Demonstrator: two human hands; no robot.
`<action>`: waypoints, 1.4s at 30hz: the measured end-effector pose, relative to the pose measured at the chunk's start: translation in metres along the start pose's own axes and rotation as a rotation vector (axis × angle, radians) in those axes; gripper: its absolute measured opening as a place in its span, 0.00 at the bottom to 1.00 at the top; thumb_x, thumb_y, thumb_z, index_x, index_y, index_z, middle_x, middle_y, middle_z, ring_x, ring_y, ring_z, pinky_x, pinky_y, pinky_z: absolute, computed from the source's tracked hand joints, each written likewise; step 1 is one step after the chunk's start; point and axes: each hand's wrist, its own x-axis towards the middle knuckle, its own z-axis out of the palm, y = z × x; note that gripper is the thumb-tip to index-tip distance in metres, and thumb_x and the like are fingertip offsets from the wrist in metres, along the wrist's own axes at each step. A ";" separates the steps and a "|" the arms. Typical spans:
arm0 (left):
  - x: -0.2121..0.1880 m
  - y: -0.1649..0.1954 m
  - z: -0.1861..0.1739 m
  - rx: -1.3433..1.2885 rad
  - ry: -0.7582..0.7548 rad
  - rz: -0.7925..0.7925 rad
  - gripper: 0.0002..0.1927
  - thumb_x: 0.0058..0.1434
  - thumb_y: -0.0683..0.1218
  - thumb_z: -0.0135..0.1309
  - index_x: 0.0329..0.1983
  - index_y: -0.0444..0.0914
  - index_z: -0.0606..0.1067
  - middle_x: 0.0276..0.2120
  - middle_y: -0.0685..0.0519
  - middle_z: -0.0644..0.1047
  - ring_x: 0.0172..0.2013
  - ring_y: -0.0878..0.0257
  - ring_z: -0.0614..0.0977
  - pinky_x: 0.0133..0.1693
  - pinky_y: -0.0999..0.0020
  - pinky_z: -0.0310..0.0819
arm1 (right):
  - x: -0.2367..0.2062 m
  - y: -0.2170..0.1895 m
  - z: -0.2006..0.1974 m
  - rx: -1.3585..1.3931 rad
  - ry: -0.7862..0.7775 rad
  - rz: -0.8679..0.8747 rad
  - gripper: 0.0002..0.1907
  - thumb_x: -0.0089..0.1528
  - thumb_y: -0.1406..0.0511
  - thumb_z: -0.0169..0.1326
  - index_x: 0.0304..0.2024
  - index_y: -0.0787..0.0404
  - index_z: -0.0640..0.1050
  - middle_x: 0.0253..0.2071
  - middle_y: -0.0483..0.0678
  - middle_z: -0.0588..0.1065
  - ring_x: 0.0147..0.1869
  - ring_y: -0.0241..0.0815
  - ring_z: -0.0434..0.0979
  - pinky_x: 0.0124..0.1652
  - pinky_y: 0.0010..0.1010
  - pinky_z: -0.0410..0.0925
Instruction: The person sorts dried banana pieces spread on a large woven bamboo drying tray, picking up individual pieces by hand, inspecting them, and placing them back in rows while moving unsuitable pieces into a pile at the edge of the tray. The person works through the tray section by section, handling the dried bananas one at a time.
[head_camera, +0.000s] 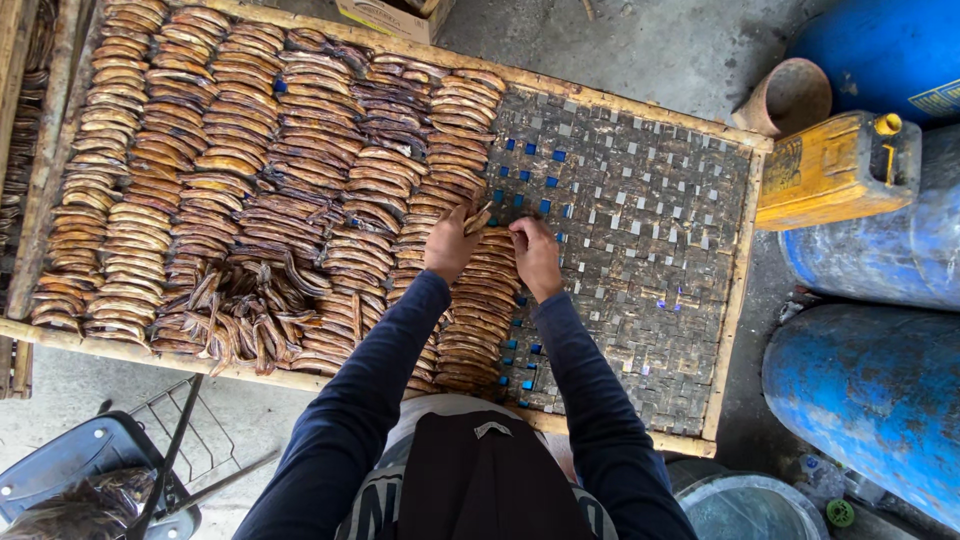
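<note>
left hand (452, 245): fingers curled around a thin brown dried fish piece (480, 217), pinched at its top end; hand sits over the rightmost row of fish, near the middle of the rack.
right hand (537, 255): fingers bent, tips pressed down on the top of that same row, just beside the left hand; can't tell if it grips anything.
rack: woven bamboo-strip drying rack with a pale wooden frame (735, 300); dark weave with blue and grey squares showing through.
fish rows: flat brown dried fish in overlapping columns (230, 150), covering the left half of the rack from far edge to near edge.
loose pile: jumbled dried fish (245, 315) by the near edge, left of the person's arm.
right half of rack: bare weave (640, 250).
beside the right edge: yellow plastic jerrycan (835, 170) lying on blue metal drums (870, 390).
near-left corner: dark plastic crate with wire frame (100, 470) on the concrete floor.
</note>
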 end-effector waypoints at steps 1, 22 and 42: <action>-0.002 0.001 0.000 0.033 0.008 0.007 0.24 0.54 0.46 0.67 0.51 0.36 0.73 0.44 0.37 0.79 0.42 0.39 0.81 0.43 0.50 0.76 | -0.003 -0.002 0.000 -0.003 0.010 0.000 0.06 0.65 0.73 0.57 0.44 0.61 0.77 0.41 0.54 0.76 0.40 0.54 0.79 0.37 0.43 0.72; 0.001 0.020 -0.043 -1.256 -0.466 -0.611 0.29 0.65 0.65 0.48 0.52 0.36 0.74 0.38 0.50 0.79 0.38 0.57 0.82 0.43 0.57 0.83 | 0.022 -0.022 -0.011 0.387 -0.118 0.235 0.06 0.64 0.69 0.55 0.44 0.59 0.76 0.46 0.45 0.78 0.46 0.41 0.79 0.45 0.35 0.76; 0.009 0.002 -0.022 -1.471 -0.146 -0.670 0.11 0.65 0.43 0.58 0.48 0.34 0.76 0.42 0.47 0.84 0.42 0.59 0.86 0.46 0.50 0.86 | 0.051 -0.021 -0.026 0.524 -0.246 0.439 0.08 0.66 0.69 0.55 0.47 0.56 0.78 0.43 0.44 0.80 0.40 0.32 0.80 0.38 0.25 0.75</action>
